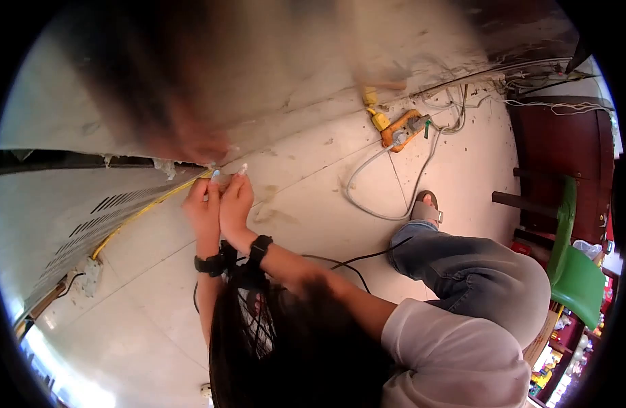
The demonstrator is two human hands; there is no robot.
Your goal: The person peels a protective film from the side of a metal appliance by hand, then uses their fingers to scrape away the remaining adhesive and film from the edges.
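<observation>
My left hand [202,212] and my right hand [236,205] are side by side, wrists close together, at the foot of the shiny wall. A thin yellow cable [137,212] runs up along the vented panel to the fingertips of my left hand, which is closed on it. My right hand is closed too, its fingers pinched together. Small pale spots show at the fingertips of both hands; what my right fingers hold is too small to make out. Black straps [260,247] circle both wrists.
An orange power strip [402,130] with a yellow plug [380,121] and grey cords lies on the floor near the wall. A black cable [357,262] passes by my bent knee [510,285]. A green chair [577,282] stands at right. The wall mirrors blurred shapes.
</observation>
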